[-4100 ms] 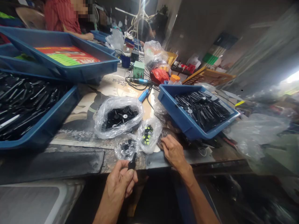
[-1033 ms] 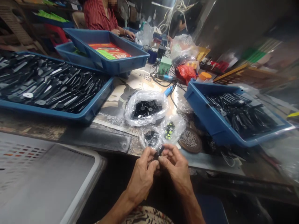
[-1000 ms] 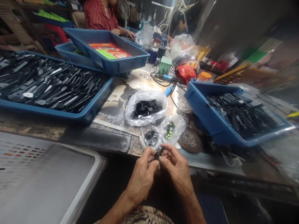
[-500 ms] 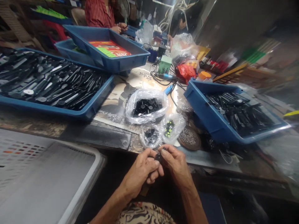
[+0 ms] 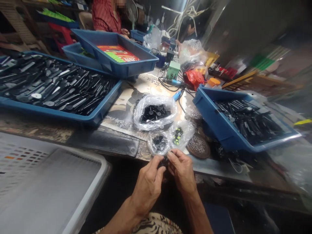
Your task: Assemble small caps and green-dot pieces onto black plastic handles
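Note:
My left hand [image 5: 147, 187] and my right hand [image 5: 182, 170] meet just below the table's front edge, both pinched on a small black part [image 5: 164, 161] held between their fingertips. Right above them lie three clear bags: a small one of black pieces [image 5: 158, 143], one with green-and-black pieces [image 5: 179, 134], and a larger one of black discs [image 5: 154, 112]. A round dish of tiny screws [image 5: 198, 145] sits to the right of the bags.
A blue tray of long black parts [image 5: 56, 89] fills the left, another blue tray [image 5: 241, 122] the right. Stacked blue trays [image 5: 114, 58], a green box [image 5: 173, 70], cables and bags stand farther back. A white crate [image 5: 44, 188] is at lower left. A person in red sits far back.
Since four seconds ago my right hand has left the table edge and joined the left on the black part. Over the last second both hands stayed together, shifting slightly.

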`<state>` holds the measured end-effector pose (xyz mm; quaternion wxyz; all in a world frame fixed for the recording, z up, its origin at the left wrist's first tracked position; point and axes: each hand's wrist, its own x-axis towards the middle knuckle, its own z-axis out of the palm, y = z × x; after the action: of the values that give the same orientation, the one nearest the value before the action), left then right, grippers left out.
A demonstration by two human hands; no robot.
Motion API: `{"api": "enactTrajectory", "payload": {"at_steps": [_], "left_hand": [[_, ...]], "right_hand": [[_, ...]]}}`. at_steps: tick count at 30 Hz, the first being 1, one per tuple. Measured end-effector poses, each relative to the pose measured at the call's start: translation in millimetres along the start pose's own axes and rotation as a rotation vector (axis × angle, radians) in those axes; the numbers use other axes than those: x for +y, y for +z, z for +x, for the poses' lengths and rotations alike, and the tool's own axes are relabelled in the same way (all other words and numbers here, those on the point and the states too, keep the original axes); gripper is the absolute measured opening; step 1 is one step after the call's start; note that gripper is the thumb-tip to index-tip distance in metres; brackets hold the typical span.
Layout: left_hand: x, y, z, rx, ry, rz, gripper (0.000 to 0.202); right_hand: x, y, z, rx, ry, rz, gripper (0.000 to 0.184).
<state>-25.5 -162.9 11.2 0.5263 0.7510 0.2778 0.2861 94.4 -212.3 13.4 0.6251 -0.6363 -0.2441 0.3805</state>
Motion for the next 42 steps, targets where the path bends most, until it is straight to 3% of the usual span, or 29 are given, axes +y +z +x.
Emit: {"api": "enactTrajectory", "payload": {"at_steps": [7, 12, 17, 23, 28, 33, 42], "left_hand": [[5.8, -2.8, 6.3, -0.017, -0.153, -0.208, 0.016], [8.3, -1.8, 5.5, -0.014, -0.161, -0.279, 0.016], [6.6, 0.6, 4.9, -0.005, -0.171, -0.273, 0.017], [10.1, 1.1, 6.4, -0.019, -0.227, -0.348, 0.014], [11.9, 1.4, 8.3, 0.009, -0.248, -0.425, 0.01], [12.8, 0.5, 10.4, 0.0, -0.342, -0.599, 0.012], [10.6, -1.3, 13.4, -0.025, -0.398, -0.767, 0.019]], "right_hand": [[-5.3, 4.4, 4.0, 0.042, -0.181, -0.22, 0.029], [-6.9, 10.4, -2.6, 0.202, -0.35, -0.376, 0.024], [-4.7, 12.5, -3.4, 0.238, -0.339, -0.337, 0.023], [-1.1, 6.9, 4.5, 0.125, -0.268, -0.28, 0.028], [-1.1, 10.7, 4.7, 0.216, -0.307, -0.314, 0.027], [-2.3, 11.2, 7.8, 0.103, -0.202, -0.171, 0.032], [-4.2, 15.6, 8.0, 0.195, -0.248, -0.293, 0.03]]}}
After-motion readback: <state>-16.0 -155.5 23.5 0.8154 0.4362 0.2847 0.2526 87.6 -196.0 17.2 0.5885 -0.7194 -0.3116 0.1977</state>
